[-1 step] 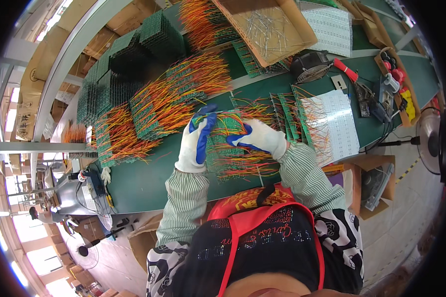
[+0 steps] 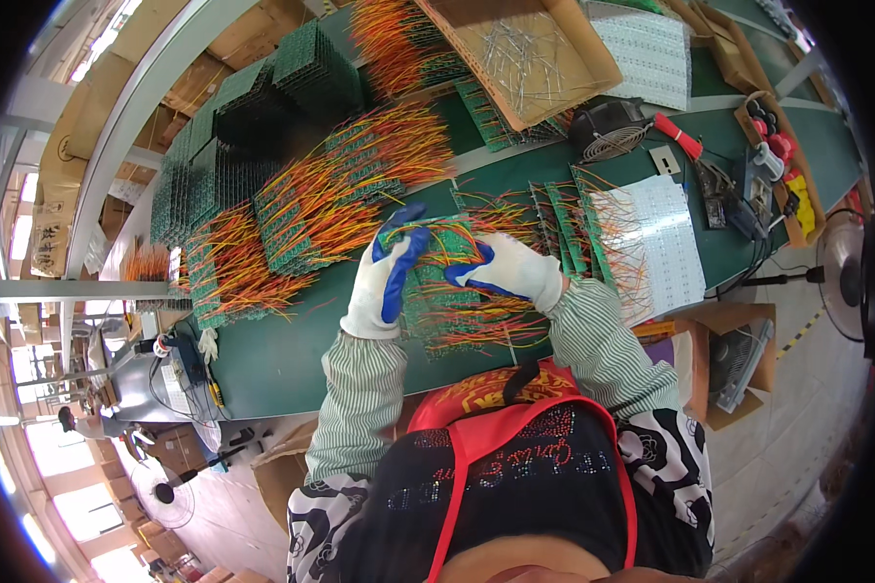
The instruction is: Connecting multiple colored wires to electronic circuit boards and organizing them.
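Observation:
Over the green bench, both my hands, in white gloves with blue palms, hold a green circuit board point(image 2: 439, 243) with orange and yellow wires. My left hand point(image 2: 389, 267) is closed round the board's left end, thumb and fingers gripping it. At the right end my right hand point(image 2: 513, 269) pinches the board and its wires; its far fingers are partly hidden. Beneath and in front of the held board lie more wired green boards point(image 2: 447, 316). Just right of my right hand, several wired boards point(image 2: 574, 228) lean beside a stack of white panels point(image 2: 663, 248).
Stacks of wired boards point(image 2: 292, 219) fill the left of the bench point(image 2: 292, 360), with tall piles of bare green boards point(image 2: 316, 73) behind. A cardboard tray of metal pins point(image 2: 520, 58) stands at the back. A small black fan point(image 2: 608, 134) and a parts box point(image 2: 797, 185) are to the right.
My left wrist and forearm have shifted very slightly to the left. Both hands keep their hold on the circuit board.

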Action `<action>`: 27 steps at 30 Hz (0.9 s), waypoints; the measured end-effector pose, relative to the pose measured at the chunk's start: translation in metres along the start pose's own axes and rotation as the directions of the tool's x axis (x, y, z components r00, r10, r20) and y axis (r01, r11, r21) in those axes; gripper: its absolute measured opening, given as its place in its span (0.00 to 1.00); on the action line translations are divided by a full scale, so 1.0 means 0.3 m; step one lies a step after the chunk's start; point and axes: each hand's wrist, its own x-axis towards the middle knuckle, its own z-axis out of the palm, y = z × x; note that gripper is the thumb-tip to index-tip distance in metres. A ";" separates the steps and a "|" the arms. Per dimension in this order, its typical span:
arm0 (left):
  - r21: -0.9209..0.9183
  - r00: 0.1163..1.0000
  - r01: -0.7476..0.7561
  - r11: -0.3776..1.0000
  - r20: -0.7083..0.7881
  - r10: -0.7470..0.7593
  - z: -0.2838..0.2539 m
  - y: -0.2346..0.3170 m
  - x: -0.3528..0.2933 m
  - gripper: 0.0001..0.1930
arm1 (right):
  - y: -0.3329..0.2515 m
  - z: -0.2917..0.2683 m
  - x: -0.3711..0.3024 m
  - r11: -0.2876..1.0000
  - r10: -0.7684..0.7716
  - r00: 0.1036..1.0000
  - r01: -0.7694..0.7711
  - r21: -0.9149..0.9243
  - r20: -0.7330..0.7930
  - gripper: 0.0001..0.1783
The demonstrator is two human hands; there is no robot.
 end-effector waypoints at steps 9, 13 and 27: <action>-0.110 0.997 0.051 0.993 0.066 -0.044 -0.019 -0.112 0.018 0.21 | -0.023 0.019 -0.009 0.960 0.164 0.985 -0.171 -0.223 -0.051 0.27; -0.266 0.999 0.028 0.964 -0.017 -0.034 0.006 -0.159 0.026 0.21 | 0.022 0.108 0.001 0.812 0.046 0.970 -0.176 -0.556 -0.240 0.23; -0.062 0.981 0.031 0.998 -0.191 -0.042 0.040 -0.086 0.074 0.20 | -0.010 0.035 0.049 0.692 -0.026 0.951 -0.206 -0.692 -0.309 0.26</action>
